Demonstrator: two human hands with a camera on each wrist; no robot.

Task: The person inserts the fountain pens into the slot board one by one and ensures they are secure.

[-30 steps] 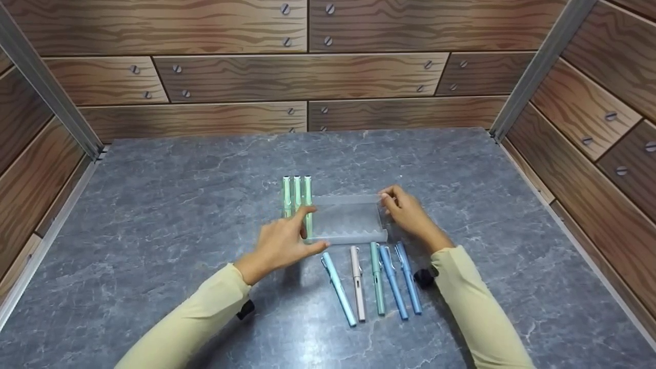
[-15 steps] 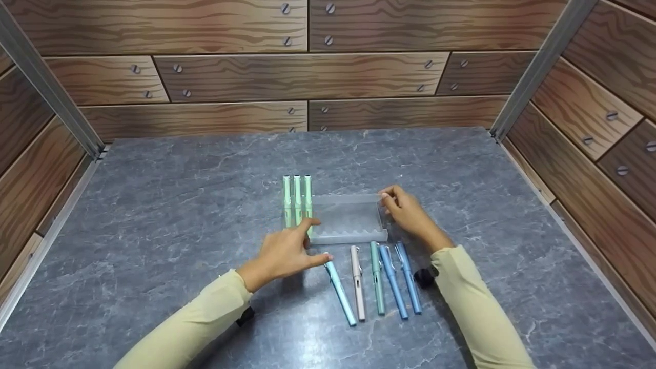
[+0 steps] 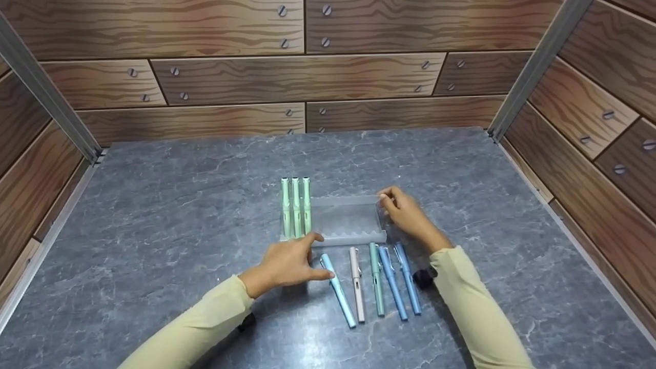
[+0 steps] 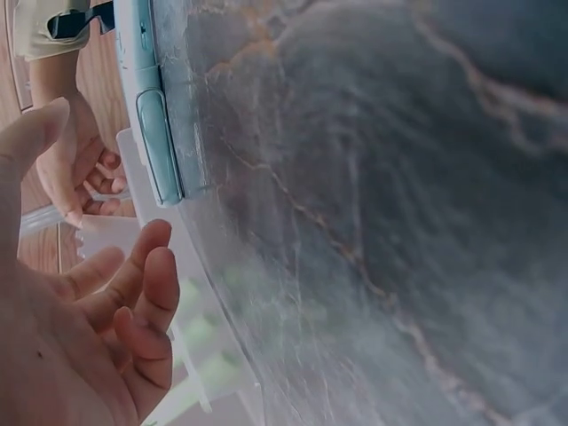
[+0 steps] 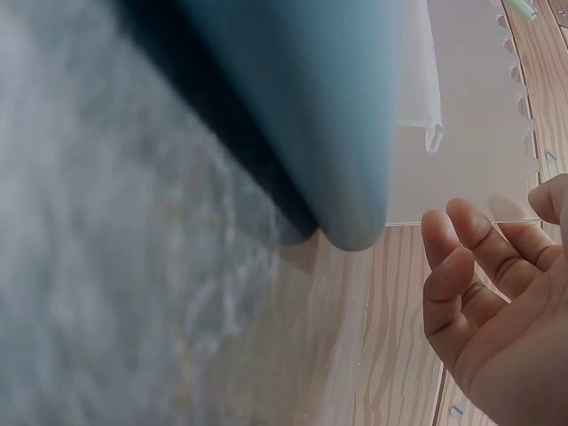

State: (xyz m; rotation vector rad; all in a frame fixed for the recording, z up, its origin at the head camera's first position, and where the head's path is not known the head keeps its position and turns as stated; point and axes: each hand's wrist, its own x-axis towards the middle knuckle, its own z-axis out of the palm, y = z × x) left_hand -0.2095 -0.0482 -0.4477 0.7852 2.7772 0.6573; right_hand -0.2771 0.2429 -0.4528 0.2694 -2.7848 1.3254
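Note:
My left hand [image 3: 288,264] hovers with thumb and forefinger spread around the cap end of a light blue pen [image 3: 340,294]; the thumb tip overlaps the pen in the head view, but contact is unclear. In the left wrist view, that pen [image 4: 153,124] appears apart from the fingers. At the far right corner of a clear plastic pen tray [image 3: 353,239], my right hand [image 3: 408,212] pinches the edge between thumb and fingers. Three pale green pens [image 3: 296,210] lie side by side in the tray's left end.
In front of the tray lie a greyish-pink pen [image 3: 357,287], a teal pen [image 3: 376,282] and two blue pens [image 3: 393,287]. They rest on a grey marbled tabletop [image 3: 195,205]. Wood-patterned walls [image 3: 302,82] enclose the back and sides.
My left hand has drawn back from the green pens and the tray's front edge towards the light blue pen. My right hand has stayed at the tray corner.

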